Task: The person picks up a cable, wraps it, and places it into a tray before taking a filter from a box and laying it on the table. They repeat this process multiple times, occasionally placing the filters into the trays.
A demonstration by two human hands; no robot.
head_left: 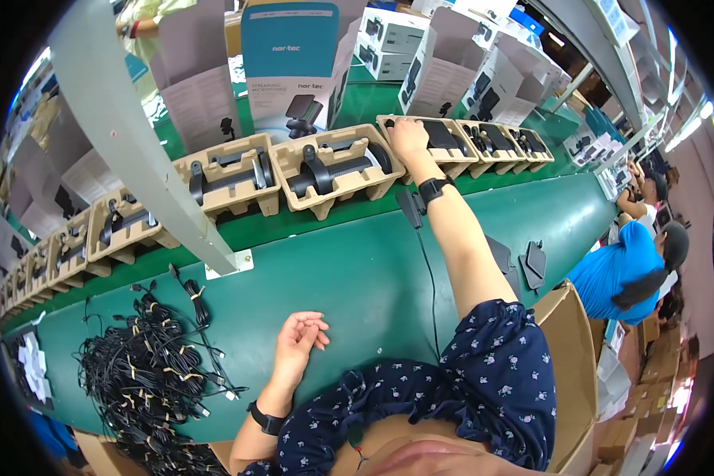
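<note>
My right hand point(408, 139) reaches to the left end of a brown moulded-pulp tray point(454, 165), its fingers bent down over a small dark thing that they mostly hide. A flat black rectangular part point(436, 133) lies in that tray beside the hand. Nearer on the green table point(349, 270), my left hand point(301, 333) is held with loosely bent fingers apart and nothing visible in them. To its left lies a big heap of black cables point(139, 361) tied in bundles. Just left of my right hand stands another pulp tray point(337, 178) with a black microphone stand set point(319, 170).
More filled trays point(228, 174) run along the shelf both ways. Behind them stand opened printed cartons point(289, 75). A grey metal post point(147, 143) is bolted to the table. Black flat parts point(535, 262) lie at right, near a cardboard box point(567, 349). A co-worker in blue point(623, 266) sits beyond.
</note>
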